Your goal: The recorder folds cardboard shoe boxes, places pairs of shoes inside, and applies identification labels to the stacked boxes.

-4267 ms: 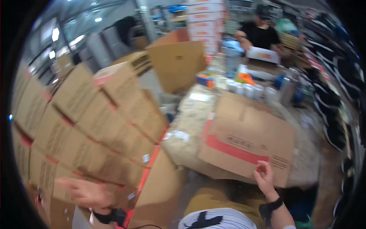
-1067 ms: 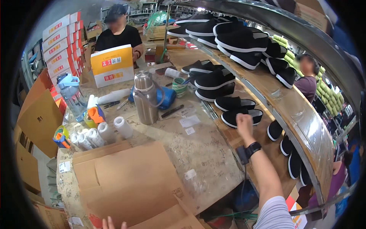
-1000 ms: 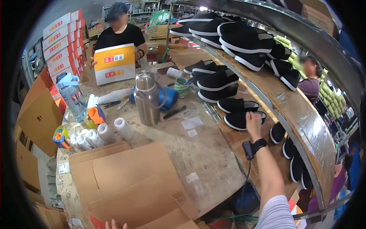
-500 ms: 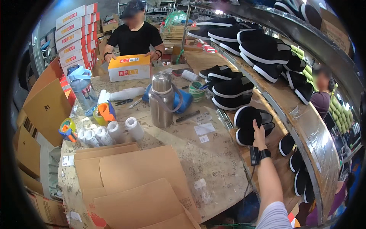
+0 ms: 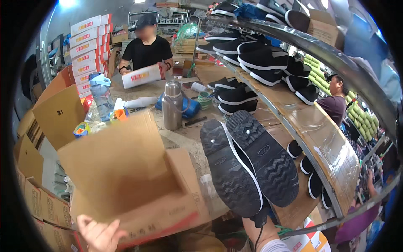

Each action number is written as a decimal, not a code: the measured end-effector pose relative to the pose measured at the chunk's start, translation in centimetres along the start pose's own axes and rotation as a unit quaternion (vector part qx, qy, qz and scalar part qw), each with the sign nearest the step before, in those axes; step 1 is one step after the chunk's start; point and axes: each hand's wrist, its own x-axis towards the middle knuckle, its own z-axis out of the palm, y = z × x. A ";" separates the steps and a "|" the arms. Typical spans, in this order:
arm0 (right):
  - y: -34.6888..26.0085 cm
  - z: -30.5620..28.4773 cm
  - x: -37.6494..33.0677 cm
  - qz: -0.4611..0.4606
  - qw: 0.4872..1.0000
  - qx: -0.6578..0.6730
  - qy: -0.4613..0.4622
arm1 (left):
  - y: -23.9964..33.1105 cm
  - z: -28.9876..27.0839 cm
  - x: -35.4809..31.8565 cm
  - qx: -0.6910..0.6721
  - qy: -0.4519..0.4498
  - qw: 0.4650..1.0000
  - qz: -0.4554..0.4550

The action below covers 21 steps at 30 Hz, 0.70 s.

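A pair of black shoes with white edging is held up close in front of me, their patterned black soles turned toward me. My right hand is hidden behind them; only my right wrist, with a dark strap, shows below, and it carries the pair. An open brown carton stands on the near part of the table, one large flap raised. In front of its near left side is my left hand, fingers loosely bent and apart, nothing seen in them. Whether it touches the carton I cannot tell.
On the right, a metal-framed shelf holds several black shoes. A steel flask, a blue water bottle and tape dispensers stand beyond the carton. Across the table a co-worker handles a white box. Another person stands behind the shelf.
My right hand has lifted the shoes off the shelf and brought them nearer. The flattened cardboard has become an open, raised carton. My left hand has come into view. The co-worker's box has tilted.
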 end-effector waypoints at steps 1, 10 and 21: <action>0.8 0.6 -0.7 0.002 1.000 0.008 -0.004 | -0.5 2.2 -0.5 0.021 0.056 0.998 0.000; 6.8 4.7 -3.5 0.036 0.999 0.029 -0.027 | 1.4 6.0 1.5 -0.063 0.119 0.982 -0.130; 12.2 7.7 -3.5 -0.012 0.996 -0.087 0.009 | 0.9 3.5 3.9 -0.257 0.208 0.933 -0.141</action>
